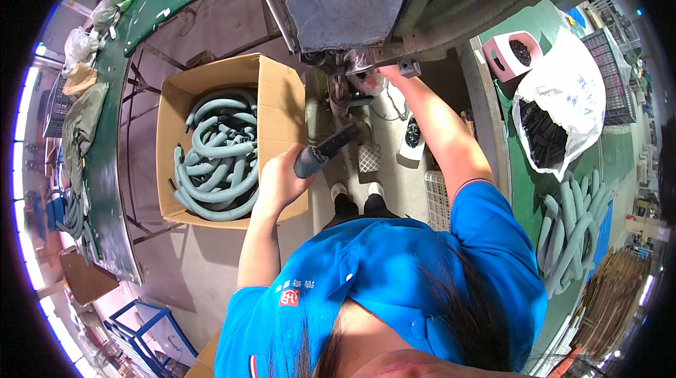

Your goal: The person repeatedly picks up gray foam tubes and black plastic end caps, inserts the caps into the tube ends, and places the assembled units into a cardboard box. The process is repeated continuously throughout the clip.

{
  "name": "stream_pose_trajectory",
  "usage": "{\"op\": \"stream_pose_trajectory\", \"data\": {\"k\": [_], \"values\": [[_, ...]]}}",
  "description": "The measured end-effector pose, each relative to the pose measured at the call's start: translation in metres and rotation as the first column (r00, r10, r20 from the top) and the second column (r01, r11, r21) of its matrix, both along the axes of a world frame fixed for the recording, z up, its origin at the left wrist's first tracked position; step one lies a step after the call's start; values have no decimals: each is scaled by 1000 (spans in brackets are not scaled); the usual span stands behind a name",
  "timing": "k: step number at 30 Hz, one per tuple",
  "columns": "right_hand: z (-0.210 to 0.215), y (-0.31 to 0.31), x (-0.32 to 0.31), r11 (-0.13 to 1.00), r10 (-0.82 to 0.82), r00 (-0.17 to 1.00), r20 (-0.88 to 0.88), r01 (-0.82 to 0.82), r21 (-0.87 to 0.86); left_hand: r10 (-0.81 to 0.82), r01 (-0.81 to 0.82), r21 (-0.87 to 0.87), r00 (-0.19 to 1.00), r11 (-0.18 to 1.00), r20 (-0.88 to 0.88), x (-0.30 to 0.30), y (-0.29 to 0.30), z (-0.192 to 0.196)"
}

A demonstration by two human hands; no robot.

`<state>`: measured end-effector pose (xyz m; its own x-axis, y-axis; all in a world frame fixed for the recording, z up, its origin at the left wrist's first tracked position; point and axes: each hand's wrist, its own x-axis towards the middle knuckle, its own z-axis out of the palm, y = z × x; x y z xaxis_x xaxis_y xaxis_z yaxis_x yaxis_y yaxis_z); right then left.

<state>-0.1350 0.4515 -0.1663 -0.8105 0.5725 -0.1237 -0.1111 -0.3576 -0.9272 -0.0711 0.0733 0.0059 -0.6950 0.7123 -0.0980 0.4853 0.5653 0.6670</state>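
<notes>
My left hand (282, 175) is closed around a short grey-green tube (307, 164) beside the cardboard box. A flat black piece (339, 140) sticks out of the tube's far end, tilted up to the right. My right arm reaches forward to the machine (345, 1), and my right hand (388, 72) is at its lower working parts, close to a metal block (409, 68). Machine parts cover its fingers, so their grip is hidden. Below the working parts a metal foot pedal (370, 158) stands just ahead of my shoes.
A cardboard box (282, 110) at the left holds several curled grey-green tubes (220, 156). On the right-hand green bench (517, 159) are a pink container (494, 50), a white sack (581, 89) of black pieces and more tubes (574, 226). Another green bench (113, 159) runs along the left.
</notes>
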Motion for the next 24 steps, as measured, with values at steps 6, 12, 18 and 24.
{"op": "stream_pose_trajectory", "data": {"k": [6,12,18,24], "values": [[103,-53,46,937,348,916,198,-345,-48,36,-36,16,999,999,-30,6,-9,-3],[164,-90,66,813,580,810,86,-569,-122,50,-49,19,996,999,-76,4,-14,-5],[165,-101,68,877,480,858,181,-465,-124,54,-52,26,994,998,-92,-2,-10,0],[157,-100,90,765,411,813,412,-553,330,17,-16,2,996,1000,-91,-21,11,15]]}}
